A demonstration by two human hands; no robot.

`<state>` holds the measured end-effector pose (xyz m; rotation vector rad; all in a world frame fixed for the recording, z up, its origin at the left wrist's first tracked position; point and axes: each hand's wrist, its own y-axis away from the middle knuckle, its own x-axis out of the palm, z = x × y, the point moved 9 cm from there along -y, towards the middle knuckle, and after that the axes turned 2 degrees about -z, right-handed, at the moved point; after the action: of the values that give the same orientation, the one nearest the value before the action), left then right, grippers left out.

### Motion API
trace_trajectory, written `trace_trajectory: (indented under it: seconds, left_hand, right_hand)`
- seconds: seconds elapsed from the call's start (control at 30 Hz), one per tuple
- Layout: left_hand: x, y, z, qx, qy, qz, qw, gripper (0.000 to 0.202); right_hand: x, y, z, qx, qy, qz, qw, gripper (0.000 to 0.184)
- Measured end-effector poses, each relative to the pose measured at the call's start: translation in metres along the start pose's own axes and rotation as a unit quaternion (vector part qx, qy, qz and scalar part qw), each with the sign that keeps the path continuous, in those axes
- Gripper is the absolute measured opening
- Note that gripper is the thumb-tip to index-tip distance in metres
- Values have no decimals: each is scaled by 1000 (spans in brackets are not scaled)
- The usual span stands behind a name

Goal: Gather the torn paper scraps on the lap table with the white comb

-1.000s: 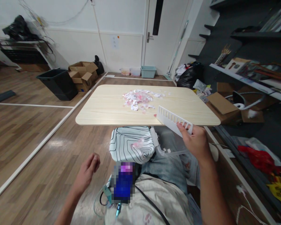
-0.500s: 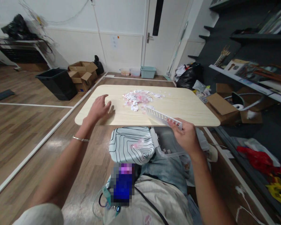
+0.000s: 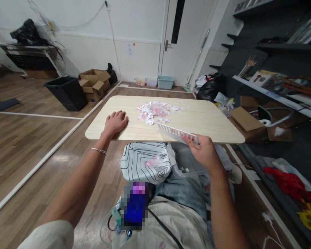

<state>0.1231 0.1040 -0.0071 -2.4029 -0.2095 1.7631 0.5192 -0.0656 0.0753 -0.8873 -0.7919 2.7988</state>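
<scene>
Right hand [image 3: 203,152] pinches white slotted panel [image 3: 176,133], edge touching paper scraps [image 3: 154,110]. Left hand [image 3: 115,122] flat, palm down, on surface [image 3: 209,117]. Scraps all on top; looks barely started.

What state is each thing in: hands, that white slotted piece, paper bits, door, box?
left hand, open, palm flat on the table
right hand, closed on the near end of the white slotted panel
white slotted panel, tilted, far end by the paper scraps
paper scraps, loose heap on table
door, shut
cardboard box, flaps open
</scene>
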Motion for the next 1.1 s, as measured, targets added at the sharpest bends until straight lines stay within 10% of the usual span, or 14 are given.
trace_trajectory:
  seconds: [0.4, 1.1]
  left_hand:
    - [-1, 2, 2, 0, -4, -5, 1000, 61]
    - [-2, 1, 6, -11, 21, -14, 1000, 58]
  right_hand:
    - [-6, -18, 31, 4, 18, -40, 999, 32]
    - [9, 7, 14, 25, -16, -105, 994, 31]
